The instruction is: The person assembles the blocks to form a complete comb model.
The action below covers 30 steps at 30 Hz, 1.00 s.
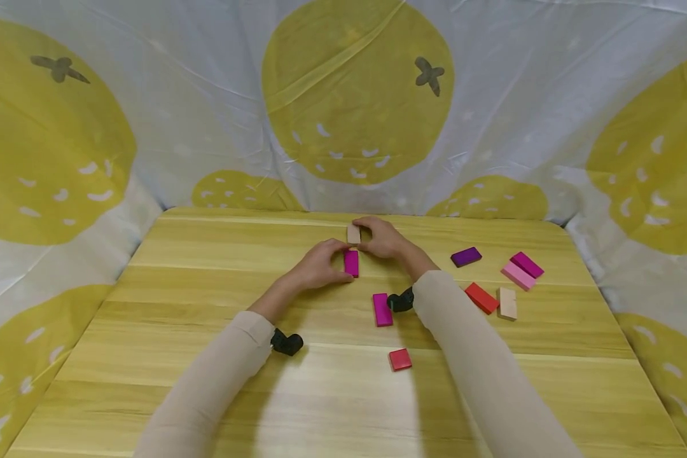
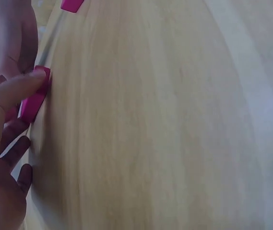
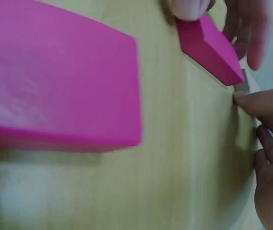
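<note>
My left hand pinches a magenta block lengthwise, thumb at its near end and a finger at its far end. Just beyond it lies a plain wooden block, which my right hand grips between thumb and finger. The two blocks stand end to end in a line; whether they touch, I cannot tell. In the left wrist view the thumb covers part of the magenta block. Seen from the right wrist, the wooden block is mostly hidden behind the magenta one. Another magenta block lies below my right wrist.
A red square block lies nearer to me. To the right are a purple block, a red block, a second wooden block, a pink block and a magenta block. A patterned cloth hangs behind the table.
</note>
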Motion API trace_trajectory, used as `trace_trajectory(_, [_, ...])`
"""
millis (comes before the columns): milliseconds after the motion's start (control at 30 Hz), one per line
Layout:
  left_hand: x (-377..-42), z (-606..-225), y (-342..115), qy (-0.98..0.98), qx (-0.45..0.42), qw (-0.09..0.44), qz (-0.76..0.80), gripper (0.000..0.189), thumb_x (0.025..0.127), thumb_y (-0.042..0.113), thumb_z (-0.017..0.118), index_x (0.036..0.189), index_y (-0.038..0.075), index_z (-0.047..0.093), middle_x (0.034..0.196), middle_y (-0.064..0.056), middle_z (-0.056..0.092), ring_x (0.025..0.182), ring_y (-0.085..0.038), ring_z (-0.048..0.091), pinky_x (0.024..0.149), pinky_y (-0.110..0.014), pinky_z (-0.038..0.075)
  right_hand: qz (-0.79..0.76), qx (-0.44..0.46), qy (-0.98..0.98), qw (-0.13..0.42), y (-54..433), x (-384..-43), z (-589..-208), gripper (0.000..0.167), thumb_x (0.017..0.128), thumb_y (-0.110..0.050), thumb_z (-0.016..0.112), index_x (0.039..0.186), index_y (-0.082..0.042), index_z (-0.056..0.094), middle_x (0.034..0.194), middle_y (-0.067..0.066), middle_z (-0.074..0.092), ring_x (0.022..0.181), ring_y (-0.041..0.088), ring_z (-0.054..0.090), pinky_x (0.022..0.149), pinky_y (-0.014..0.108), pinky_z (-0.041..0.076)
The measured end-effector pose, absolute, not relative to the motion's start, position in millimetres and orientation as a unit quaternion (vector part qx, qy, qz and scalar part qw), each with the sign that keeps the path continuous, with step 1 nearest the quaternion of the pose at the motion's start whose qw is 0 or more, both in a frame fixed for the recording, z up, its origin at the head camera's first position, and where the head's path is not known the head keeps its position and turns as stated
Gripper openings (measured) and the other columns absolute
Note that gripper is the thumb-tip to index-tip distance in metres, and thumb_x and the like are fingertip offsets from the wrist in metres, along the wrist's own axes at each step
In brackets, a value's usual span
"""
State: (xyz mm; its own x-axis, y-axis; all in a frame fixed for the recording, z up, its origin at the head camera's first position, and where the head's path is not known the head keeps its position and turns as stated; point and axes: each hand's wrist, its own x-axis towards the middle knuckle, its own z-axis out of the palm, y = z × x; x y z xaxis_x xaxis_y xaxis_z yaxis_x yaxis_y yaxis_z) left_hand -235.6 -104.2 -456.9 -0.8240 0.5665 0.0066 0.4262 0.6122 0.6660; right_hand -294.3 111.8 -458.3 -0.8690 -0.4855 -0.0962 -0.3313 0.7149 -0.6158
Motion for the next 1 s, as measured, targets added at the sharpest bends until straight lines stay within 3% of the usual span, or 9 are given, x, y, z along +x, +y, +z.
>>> trace_trajectory(133, [-234.3,-459.3,-108.4,0.886,0.271,0.098,0.363,0.074,0.081,0.019,0.092,0.143,-0.001,0.058,0.138,-0.017,0.06,0.133,-0.032,0.051,0.116,-0.041,0.037,-0.326,-0.209,0.911,0.143,113.8,-294.7,-456.6,0.063,0.099,-0.016,0.064,0.158,-0.006,0.043,0.16,0.014,0.041,0.15,0.031,0.031,0.123,0.044,0.025])
trace_trajectory(300, [-233.8,-463.2,-111.9,0.883,0.279,0.085,0.368,0.061,0.084,0.017,0.089,0.135,-0.003,0.064,0.13,-0.016,0.064,0.126,-0.031,0.056,0.113,-0.041,0.04,-0.351,-0.193,0.906,0.137,114.5,-294.9,-457.6,0.054,0.106,-0.023,0.057,0.156,-0.007,0.046,0.159,0.013,0.043,0.15,0.031,0.031,0.122,0.046,0.027])
trace_trajectory(500, [-236.0,-466.2,-109.8,0.881,0.291,0.071,0.365,0.052,0.088,0.017,0.086,0.133,-0.002,0.067,0.124,-0.014,0.066,0.121,-0.03,0.059,0.11,-0.041,0.043,-0.354,-0.179,0.911,0.115,114.6,-296.2,-461.1,0.051,0.105,-0.027,0.063,0.151,-0.007,0.054,0.155,0.015,0.047,0.147,0.034,0.036,0.119,0.049,0.031])
trace_trajectory(1000, [-244.1,-469.4,-106.6,0.89,0.275,0.069,0.357,0.053,0.092,0.02,0.082,0.137,-0.002,0.065,0.131,-0.014,0.065,0.127,-0.031,0.057,0.113,-0.041,0.041,-0.37,-0.155,0.91,0.105,117.0,-301.0,-465.3,0.051,0.102,-0.03,0.067,0.148,-0.01,0.058,0.153,0.015,0.048,0.146,0.034,0.037,0.118,0.049,0.033])
